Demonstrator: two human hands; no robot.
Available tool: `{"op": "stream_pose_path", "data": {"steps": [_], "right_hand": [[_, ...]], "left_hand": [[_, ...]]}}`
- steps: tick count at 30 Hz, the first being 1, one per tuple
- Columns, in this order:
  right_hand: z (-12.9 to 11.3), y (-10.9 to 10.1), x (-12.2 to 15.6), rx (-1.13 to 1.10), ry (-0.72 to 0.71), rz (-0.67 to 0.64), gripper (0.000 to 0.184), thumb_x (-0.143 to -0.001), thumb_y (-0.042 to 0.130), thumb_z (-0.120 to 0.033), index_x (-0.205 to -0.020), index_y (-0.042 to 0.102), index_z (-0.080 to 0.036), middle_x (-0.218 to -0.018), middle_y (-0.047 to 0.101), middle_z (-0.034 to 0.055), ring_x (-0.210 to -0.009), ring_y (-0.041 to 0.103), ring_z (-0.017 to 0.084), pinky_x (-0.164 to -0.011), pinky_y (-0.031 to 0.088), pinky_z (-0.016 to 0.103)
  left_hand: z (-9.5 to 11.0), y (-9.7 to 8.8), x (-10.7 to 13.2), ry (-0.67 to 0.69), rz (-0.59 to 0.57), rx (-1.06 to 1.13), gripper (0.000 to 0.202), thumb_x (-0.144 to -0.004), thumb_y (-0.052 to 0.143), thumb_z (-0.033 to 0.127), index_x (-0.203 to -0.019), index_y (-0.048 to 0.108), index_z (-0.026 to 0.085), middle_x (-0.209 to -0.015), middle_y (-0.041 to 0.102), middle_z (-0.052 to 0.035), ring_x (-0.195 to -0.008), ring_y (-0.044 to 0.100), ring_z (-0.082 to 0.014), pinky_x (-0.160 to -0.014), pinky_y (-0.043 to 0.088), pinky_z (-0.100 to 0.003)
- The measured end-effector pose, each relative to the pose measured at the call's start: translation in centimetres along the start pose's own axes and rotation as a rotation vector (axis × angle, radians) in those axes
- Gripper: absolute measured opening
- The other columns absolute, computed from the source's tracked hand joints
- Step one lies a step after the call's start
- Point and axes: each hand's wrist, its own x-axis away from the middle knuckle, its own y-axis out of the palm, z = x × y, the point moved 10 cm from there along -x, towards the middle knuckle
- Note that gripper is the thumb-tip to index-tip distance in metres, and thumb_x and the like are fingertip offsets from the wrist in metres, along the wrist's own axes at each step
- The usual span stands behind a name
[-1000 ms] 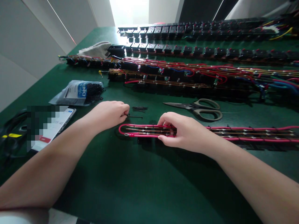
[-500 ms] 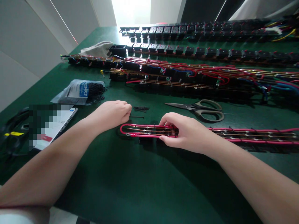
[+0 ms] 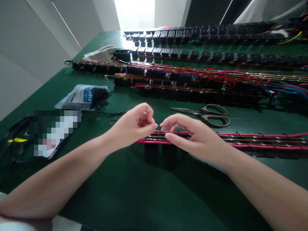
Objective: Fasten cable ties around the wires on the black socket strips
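Observation:
My left hand (image 3: pixel 138 126) pinches a thin black cable tie (image 3: pixel 141 143), whose ends show beside the fingers over the strip's left part. My right hand (image 3: pixel 186 133) hovers just to its right, thumb and fingers curved and apart, with nothing seen between them. Below both hands lies a long black strip (image 3: pixel 255 140) with brass-coloured rods and a red cable (image 3: pixel 267 134) along its two edges, bound by small black ties. The strip's looped left end is hidden behind my left hand. Several loose cable ties (image 3: pixel 113 114) lie behind my left wrist.
Scissors (image 3: pixel 204 112) lie behind my right hand. A plastic bag of black cable ties (image 3: pixel 86 97) and a partly blurred flat device (image 3: pixel 57 134) are at left, beside a black cable coil (image 3: pixel 16 141). Wired strips (image 3: pixel 192 75) and rows of black modules (image 3: pixel 216 54) stretch across the back.
My left hand has moved right with a cable tie, up to the right hand. My right hand has released the strip and lifted slightly, fingers apart.

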Motion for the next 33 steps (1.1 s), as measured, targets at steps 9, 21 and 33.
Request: {"op": "stream_pose_path", "data": {"steps": [9, 21, 33], "right_hand": [[2.4, 0.2, -0.3, -0.289, 0.153, 0.040, 0.025, -0.090, 0.068, -0.042, -0.105, 0.069, -0.022, -0.093, 0.071, 0.0038, -0.085, 0.068, 0.021, -0.075, 0.058, 0.035], [2.8, 0.1, -0.4, -0.271, 0.192, 0.063, 0.020, -0.085, 0.072, -0.040, -0.094, 0.077, -0.022, -0.085, 0.075, 0.0038, -0.077, 0.067, 0.021, -0.068, 0.054, 0.034], [2.5, -0.1, -0.4, -0.306, 0.184, 0.068, 0.020, -0.084, 0.073, -0.041, -0.089, 0.076, -0.022, -0.082, 0.073, 0.0033, -0.074, 0.065, 0.018, -0.066, 0.053, 0.031]], "left_hand": [[-0.4, 0.9, 0.0, 0.075, 0.024, -0.131, 0.025, -0.088, 0.066, 0.027, -0.079, 0.043, 0.020, -0.076, 0.059, 0.0022, -0.063, 0.052, -0.0087, -0.057, 0.043, -0.021], [2.0, 1.1, 0.9, 0.309, 0.084, -0.398, 0.021, -0.091, 0.067, 0.028, -0.078, 0.053, 0.019, -0.078, 0.065, 0.0009, -0.066, 0.057, -0.0089, -0.058, 0.044, -0.019], [3.3, 1.8, 1.5, 0.456, 0.096, -0.564, 0.021, -0.093, 0.062, 0.024, -0.076, 0.053, 0.019, -0.076, 0.067, 0.0011, -0.066, 0.060, -0.0099, -0.063, 0.046, -0.020]]}}
